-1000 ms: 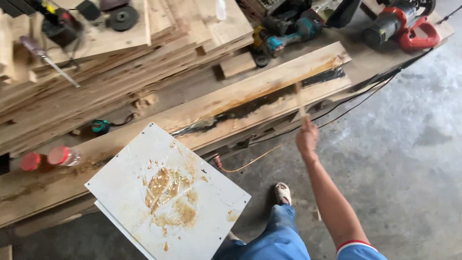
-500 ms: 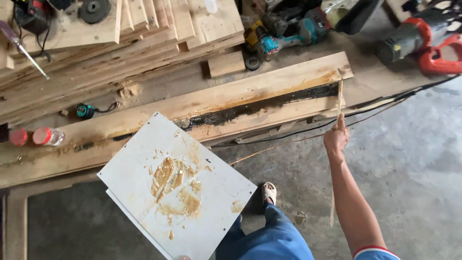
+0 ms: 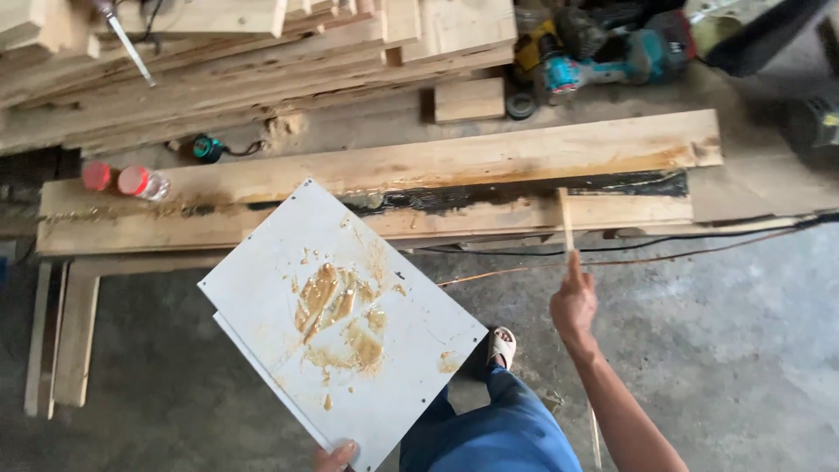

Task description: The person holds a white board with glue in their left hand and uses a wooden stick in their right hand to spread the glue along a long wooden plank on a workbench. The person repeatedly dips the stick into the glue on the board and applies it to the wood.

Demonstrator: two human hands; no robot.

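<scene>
**Stick reaching to the dark seam, mixing board held level**

Head view: the right hand (image 3: 573,301) is pinching a thin wooden stick (image 3: 565,220) between thumb and fingers, arm stretched out so that the stick's far end is lying over the long plank (image 3: 419,170), at or just above the black-filled seam (image 3: 524,190) that runs along it; whether the tip is touching cannot be told. Gripping the stick low down is keeping the fingers away from the sticky dark filler.

The left hand (image 3: 336,456) is showing only its fingertips, clamped on the near corner of a white board (image 3: 411,350). The board is being held roughly flat, on the near side of the plank, probably so the brown paste (image 3: 336,319) smeared across it is not running off and is lying within the stick's reach.

The plank is resting on the counter (image 3: 752,188) with the seam facing up and open to the stick. Beyond the plank, stacked boards (image 3: 218,79) and a teal power drill (image 3: 612,57) are lying; at the plank's left end two red-capped bottles (image 3: 122,181) are standing close together. Near the plank's front edge, cables (image 3: 664,245) are trailing above the concrete floor (image 3: 743,367).
</scene>
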